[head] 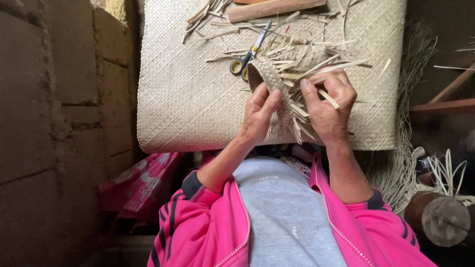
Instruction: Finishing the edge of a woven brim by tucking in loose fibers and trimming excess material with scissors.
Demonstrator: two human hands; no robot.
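A rough block wall [54, 113] fills the left edge. Beside it lies a large woven mat [188, 99], with yellow-handled scissors [247, 54] resting on it among loose strips. The left hand [258, 116] pinches the near edge of a half-woven palm-leaf piece [282, 66], fingers closed on its weave. The right hand [327, 106] grips the same piece from the other side, a loose strip [329, 99] lying across its fingers. The piece sits above the mat, between both hands. At far right stands a cut log [443, 220]

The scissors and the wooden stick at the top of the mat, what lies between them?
In the head view, loose pale straw strips lie on the woven mat between the scissors and the wooden stick.
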